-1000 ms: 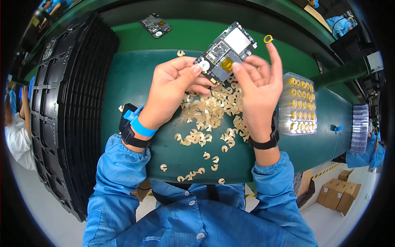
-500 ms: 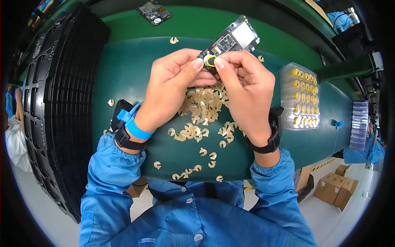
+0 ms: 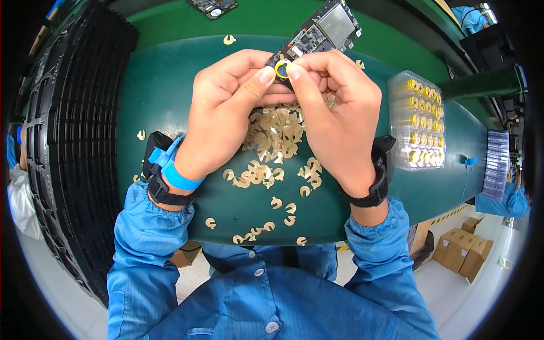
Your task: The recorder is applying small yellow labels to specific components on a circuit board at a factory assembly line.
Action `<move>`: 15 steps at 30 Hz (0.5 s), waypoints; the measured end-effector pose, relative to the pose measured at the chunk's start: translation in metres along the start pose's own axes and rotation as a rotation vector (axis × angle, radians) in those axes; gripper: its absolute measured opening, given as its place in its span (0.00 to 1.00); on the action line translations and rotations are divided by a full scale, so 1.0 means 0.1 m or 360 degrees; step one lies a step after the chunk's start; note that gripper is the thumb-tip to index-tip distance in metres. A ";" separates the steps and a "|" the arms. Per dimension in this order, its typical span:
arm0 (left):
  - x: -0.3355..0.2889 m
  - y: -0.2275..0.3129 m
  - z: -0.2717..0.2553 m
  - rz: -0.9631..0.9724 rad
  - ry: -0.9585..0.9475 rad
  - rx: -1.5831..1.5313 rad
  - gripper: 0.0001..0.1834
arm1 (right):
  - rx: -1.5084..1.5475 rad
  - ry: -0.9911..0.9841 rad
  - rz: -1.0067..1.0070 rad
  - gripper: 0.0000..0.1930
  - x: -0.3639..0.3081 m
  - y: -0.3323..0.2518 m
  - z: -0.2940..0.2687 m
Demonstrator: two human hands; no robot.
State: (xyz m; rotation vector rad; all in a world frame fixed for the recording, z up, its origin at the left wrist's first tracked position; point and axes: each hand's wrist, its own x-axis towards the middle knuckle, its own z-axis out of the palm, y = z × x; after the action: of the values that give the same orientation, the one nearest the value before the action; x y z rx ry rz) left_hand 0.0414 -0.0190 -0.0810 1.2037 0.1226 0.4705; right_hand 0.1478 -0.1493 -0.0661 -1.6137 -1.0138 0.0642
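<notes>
- Sitting at the near-left end of the circuit board (image 3: 315, 37) now, the yellow ring (image 3: 277, 68) is right between both thumbs; a second ago it was perched on a fingertip of the right hand (image 3: 334, 107), off to the side and clear of the board.
- So I'd say the work's gone from carrying the ring over to seating it. Can't tell if it's fully flat or stuck down yet, fingertips are in the way.
- Left hand (image 3: 222, 110): thumb on top beside the ring, fingers curled under, basically pinching that end of the board. Not spread at all.
- Right hand: thumb and index closed together at the ring's right edge, other fingers tucked in. Looks like a pinch or a press, hard to say which, and it covers the middle of the board.
- Board's held tilted above the tabletop (image 3: 164, 85), far end poking out past the right hand.
- Just below the hands there's a heap of tan notched discs (image 3: 275, 136), with strays nearer the body.
- Right of the right hand: clear tray (image 3: 399, 127) with rows of yellow-rimmed pieces (image 3: 415, 120).
- Left of the left hand: tall stack of black trays (image 3: 85, 130). Beyond that hand, another board (image 3: 212, 8), partly cut off.
</notes>
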 end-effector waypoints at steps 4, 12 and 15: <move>0.00 0.03 0.03 0.0030 -0.0031 -0.0031 0.13 | -0.0025 0.0091 -0.0074 0.01 0.02 0.03 0.04; -0.02 0.02 0.05 0.0169 -0.0007 0.0124 0.13 | -0.0192 0.0134 -0.0276 0.03 0.05 -0.05 0.02; -0.03 0.01 0.07 0.0247 0.0026 0.0265 0.13 | -0.0207 0.0144 -0.0273 0.03 0.04 -0.08 0.03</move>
State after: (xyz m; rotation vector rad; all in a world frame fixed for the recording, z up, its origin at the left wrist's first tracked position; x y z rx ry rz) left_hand 0.0412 -0.0261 -0.0779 1.3789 0.0837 0.6150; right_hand 0.1440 -0.1446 -0.0593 -1.6247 -1.1007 -0.1928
